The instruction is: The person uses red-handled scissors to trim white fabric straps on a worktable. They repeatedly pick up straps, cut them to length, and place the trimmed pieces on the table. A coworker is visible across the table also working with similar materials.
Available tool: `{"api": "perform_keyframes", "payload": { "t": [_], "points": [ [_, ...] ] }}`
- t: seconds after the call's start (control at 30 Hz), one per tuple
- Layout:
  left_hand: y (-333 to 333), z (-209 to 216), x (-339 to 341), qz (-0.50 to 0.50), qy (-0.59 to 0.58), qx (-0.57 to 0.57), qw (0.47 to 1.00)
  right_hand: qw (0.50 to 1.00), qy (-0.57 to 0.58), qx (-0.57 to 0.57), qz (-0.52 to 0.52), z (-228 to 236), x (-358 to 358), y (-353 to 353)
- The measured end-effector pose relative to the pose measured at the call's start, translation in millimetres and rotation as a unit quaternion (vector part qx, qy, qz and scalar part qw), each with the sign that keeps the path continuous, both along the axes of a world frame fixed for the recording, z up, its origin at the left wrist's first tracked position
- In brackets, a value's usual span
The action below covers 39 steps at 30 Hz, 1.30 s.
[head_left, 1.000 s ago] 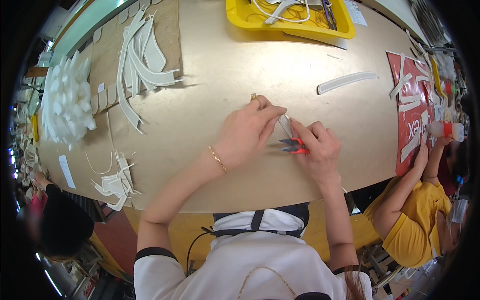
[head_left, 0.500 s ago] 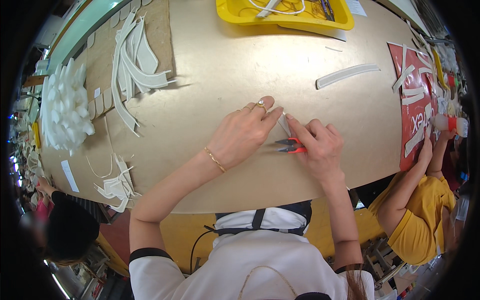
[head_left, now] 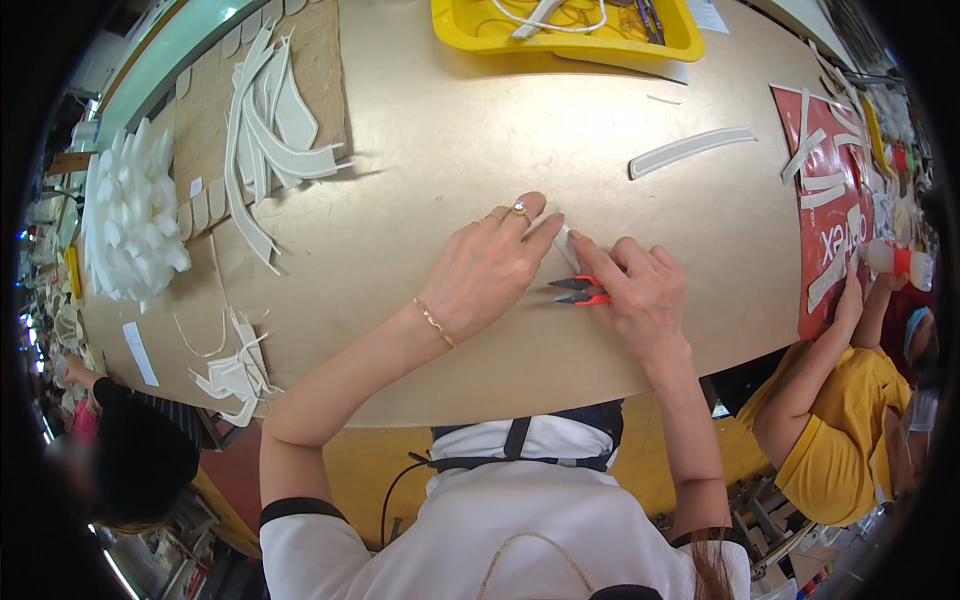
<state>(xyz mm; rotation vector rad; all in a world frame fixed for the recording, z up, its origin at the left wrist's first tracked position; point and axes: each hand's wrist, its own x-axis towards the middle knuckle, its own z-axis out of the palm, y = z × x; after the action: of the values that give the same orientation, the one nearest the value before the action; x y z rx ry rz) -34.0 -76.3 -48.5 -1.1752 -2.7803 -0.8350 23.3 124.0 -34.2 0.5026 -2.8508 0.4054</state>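
left hand (head_left: 490, 260) and right hand (head_left: 640, 295) pinch a slim off-white fabric-like strip (head_left: 568, 250), probably light, bendable, best held by edges, the right also gripping red-handled metal snips (head_left: 588, 298).

One bare left hand (head_left: 485, 262), one bare right hand (head_left: 645, 290), one pair of red-handled snips (head_left: 575, 284), one narrow pale strip (head_left: 567, 248). One tan worktable (head_left: 450, 130) has one yellow plastic bin (head_left: 560, 45) at the far edge, plus one curved grey strip (head_left: 693, 150) and one red sheet (head_left: 815, 260) toward the right edge. White foam pieces (head_left: 135, 220), left edge: too heaped to count.
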Motion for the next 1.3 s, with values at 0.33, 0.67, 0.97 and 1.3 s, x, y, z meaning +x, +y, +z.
{"api": "perform_keyframes", "payload": {
  "t": [0.33,0.67,0.97,1.3],
  "points": [
    [-2,-1,2,0.0,0.005,-0.005,1.0,0.987,-0.12,0.088,0.059,24,-5,-3],
    [14,18,-5,0.032,-0.03,0.08,0.996,0.953,-0.261,0.039,-0.15,50,33,-5],
    [-12,18,60,0.073,0.053,-0.051,0.995,0.936,-0.288,-0.113,-0.167,63,67,3],
    [-13,11,114,0.09,-0.009,-0.087,0.992,0.905,-0.336,-0.172,-0.198,40,43,-15]
  ]
}}
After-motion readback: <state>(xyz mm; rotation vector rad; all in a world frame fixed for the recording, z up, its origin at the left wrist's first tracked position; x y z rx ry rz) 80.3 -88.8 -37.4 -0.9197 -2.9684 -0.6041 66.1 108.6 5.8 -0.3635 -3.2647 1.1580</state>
